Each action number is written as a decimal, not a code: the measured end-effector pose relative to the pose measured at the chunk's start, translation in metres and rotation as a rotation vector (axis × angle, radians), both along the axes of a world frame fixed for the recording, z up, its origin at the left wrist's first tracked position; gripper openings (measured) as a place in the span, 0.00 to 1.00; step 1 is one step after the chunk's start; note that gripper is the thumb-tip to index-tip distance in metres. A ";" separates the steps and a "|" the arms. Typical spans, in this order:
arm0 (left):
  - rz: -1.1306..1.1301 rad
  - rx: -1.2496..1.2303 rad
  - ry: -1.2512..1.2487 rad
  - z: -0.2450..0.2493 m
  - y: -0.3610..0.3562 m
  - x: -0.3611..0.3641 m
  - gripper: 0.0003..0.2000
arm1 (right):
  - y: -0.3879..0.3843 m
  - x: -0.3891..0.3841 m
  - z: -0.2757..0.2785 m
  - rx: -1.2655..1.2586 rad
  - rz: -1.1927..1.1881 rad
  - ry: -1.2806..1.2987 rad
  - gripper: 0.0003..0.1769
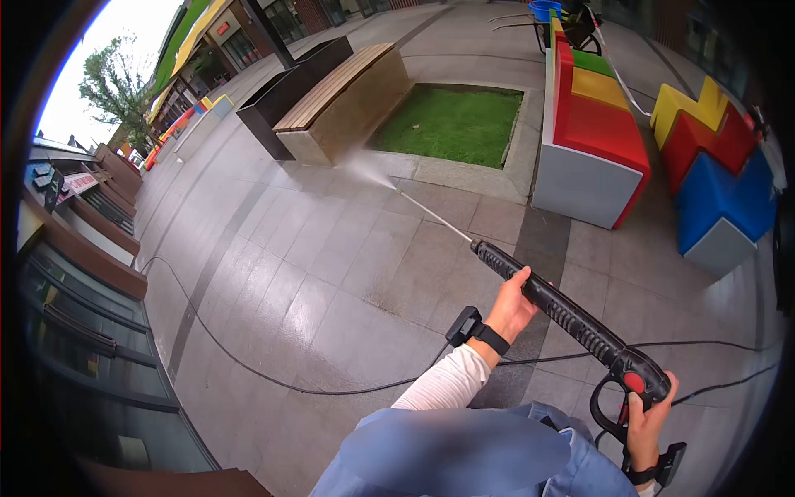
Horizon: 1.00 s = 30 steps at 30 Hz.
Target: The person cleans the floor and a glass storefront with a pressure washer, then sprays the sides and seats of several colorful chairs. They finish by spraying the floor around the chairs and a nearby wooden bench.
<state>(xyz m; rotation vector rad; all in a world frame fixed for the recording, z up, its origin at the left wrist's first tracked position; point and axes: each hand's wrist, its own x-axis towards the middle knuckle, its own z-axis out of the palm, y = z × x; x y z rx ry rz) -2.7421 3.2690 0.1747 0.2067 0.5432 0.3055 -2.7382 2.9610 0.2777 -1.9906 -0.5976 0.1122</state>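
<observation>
A long black spray gun (571, 313) runs diagonally across the lower right, its thin metal lance (435, 214) pointing up and left. White spray (368, 170) leaves the tip toward the foot of a wood-topped stone bench (344, 91). My left hand (513, 306) is wrapped round the barrel's front part, with a black strapped device on the wrist. At the rear, my right hand (650, 422) grips the handle by the trigger guard. Wet, shiny paving (306, 273) lies left of the lance.
Black hose (306, 389) curves over the ground and passes behind my left wrist. A green turf square (455, 124) has a stone border. Red, yellow and blue block seats (596, 141) stand at right, a cart (584, 37) behind them. Glass shopfronts (91, 340) line the left.
</observation>
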 end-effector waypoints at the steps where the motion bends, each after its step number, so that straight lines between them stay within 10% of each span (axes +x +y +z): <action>1: -0.007 -0.005 0.000 0.006 0.008 -0.003 0.10 | 0.008 -0.004 0.010 -0.005 -0.007 0.000 0.32; 5: 0.067 0.010 -0.068 0.015 0.075 -0.017 0.10 | 0.080 -0.030 0.028 -0.091 -0.020 0.099 0.32; 14: 0.197 -0.011 -0.111 0.048 0.188 -0.029 0.12 | 0.194 -0.060 0.068 -0.236 0.143 -0.563 0.33; 30: 0.187 -0.065 -0.126 0.037 0.227 -0.050 0.13 | 0.236 -0.082 0.068 -0.150 0.203 -0.562 0.33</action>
